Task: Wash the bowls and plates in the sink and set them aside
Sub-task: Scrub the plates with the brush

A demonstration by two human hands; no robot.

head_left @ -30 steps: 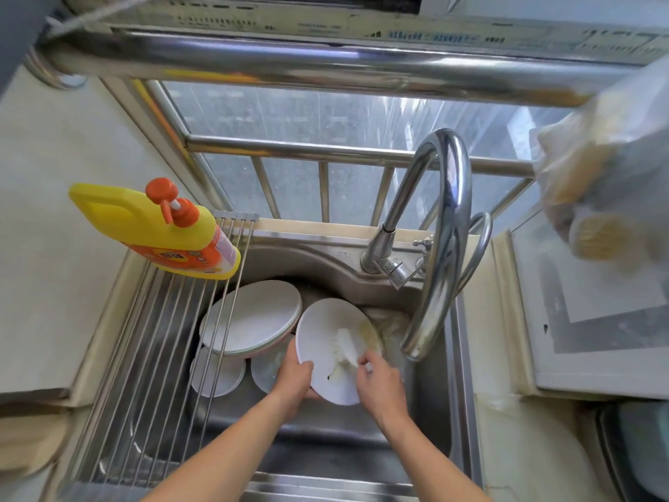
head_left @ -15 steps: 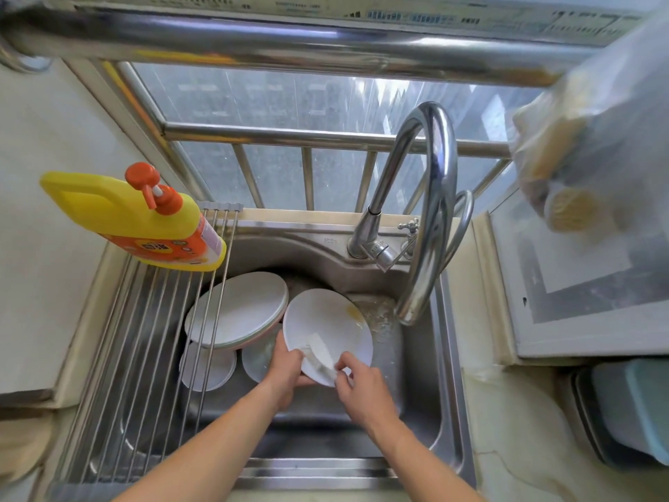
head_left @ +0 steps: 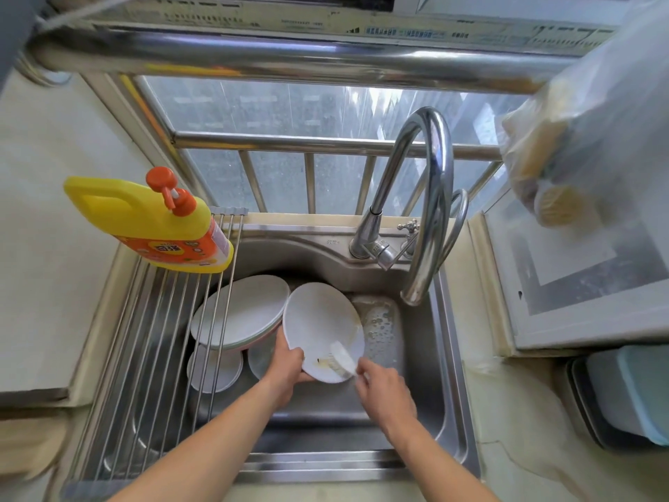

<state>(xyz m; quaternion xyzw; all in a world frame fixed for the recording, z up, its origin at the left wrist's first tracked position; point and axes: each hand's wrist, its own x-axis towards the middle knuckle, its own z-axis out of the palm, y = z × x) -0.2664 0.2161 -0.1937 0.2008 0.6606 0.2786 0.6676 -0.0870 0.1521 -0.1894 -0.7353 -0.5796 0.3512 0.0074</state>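
Head view: the left hand (head_left: 286,371) grips the near-left rim of a white plate (head_left: 318,320), thumb curled over its face, holding it tilted above the middle of the sink (head_left: 416,422). The right hand (head_left: 385,393) pinches a white cloth (head_left: 342,358) and presses it on the plate's near edge, where a yellowish smear shows. More yellow residue lines the plate's right rim.

Just left of the held plate, partly under the rack (head_left: 155,338), a large plate (head_left: 239,309) lies face down on a stack at the sink's far-left part. Nearer, beneath it, sit a small dish (head_left: 213,371) and a clear bowl (head_left: 262,358), the bowl half hidden by the left hand.

The rack of steel rods spans the sink's left side. A yellow soap bottle (head_left: 152,226) with an orange pump stands on the rack's far end. The tap (head_left: 423,197) arches from the sink's far rim, its spout over the far-right part, above a foamy patch on the sink floor. A plastic bag (head_left: 579,139) hangs at the upper right. A blue-grey bin (head_left: 630,393) stands right of the sink.
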